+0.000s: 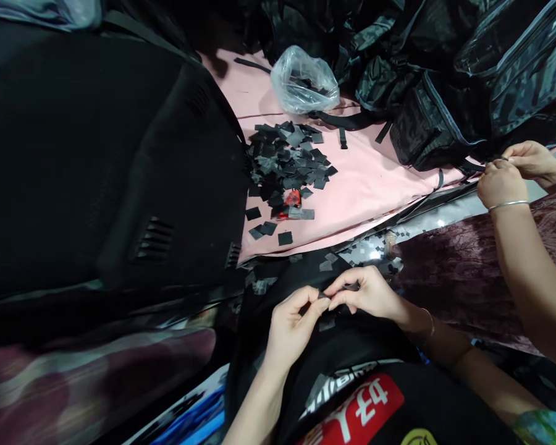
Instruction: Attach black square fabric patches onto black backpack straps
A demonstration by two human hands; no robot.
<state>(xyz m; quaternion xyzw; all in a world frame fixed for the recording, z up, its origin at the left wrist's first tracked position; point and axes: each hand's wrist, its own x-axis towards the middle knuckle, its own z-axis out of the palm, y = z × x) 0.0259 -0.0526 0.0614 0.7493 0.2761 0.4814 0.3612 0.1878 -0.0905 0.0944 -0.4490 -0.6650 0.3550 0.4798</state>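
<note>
The small black piece I am working on sits right between my two hands, low in the middle of the view, over the black fabric spread across my lap. My left hand comes up from below with its fingers curled in, and the thumb and forefinger are pinched closed on the near edge of the piece. My right hand reaches in from the right, fingers bent and drawn together, its fingertips nipping the same piece from the other side, so the two hands meet almost tip to tip. The piece is too small and dark for me to tell its shape.

Further off on the pink cloth lies a heap of black squares, with something small and red at its near edge and a few loose squares scattered toward me. Beyond the heap sits a clear plastic bag, and black bags are piled at the far right. At the right edge another person's two hands are closed on a black strap beside those bags, well apart from mine.
</note>
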